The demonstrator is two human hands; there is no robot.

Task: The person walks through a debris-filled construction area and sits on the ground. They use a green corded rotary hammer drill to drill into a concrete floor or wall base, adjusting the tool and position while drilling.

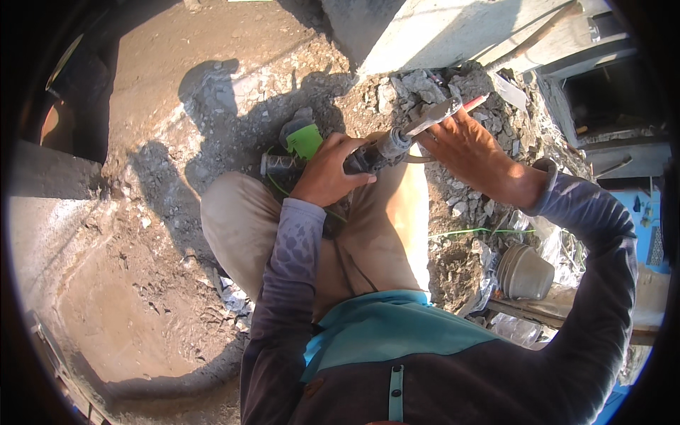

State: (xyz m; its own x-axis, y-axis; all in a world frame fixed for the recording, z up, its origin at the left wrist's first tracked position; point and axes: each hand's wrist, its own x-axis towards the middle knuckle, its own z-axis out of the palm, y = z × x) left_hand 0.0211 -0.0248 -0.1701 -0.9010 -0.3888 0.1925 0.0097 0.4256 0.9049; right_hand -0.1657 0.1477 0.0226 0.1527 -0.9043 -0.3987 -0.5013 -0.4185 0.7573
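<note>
My left hand (329, 172) is closed round the dark body of a power tool, which looks like a rotary hammer (382, 150), held over my legs. From its grey front collar a flat, dusty chisel bit (433, 117) points up and to the right. My right hand (471, 152) has its fingers curled against the bit, partly hiding it. A slim red thing with a pale end (476, 103) shows just beyond those fingers; I cannot tell what it is. Left of the tool is a grey and bright green thing (304, 142), partly hidden by my left hand.
Broken rubble (418, 88) lies ahead and to the right, beside a pale concrete block (432, 35). Stacked grey buckets (525, 273) stand near my right elbow. A thin green cord (482, 231) crosses the dirt. Bare earth (127, 319) spreads at left.
</note>
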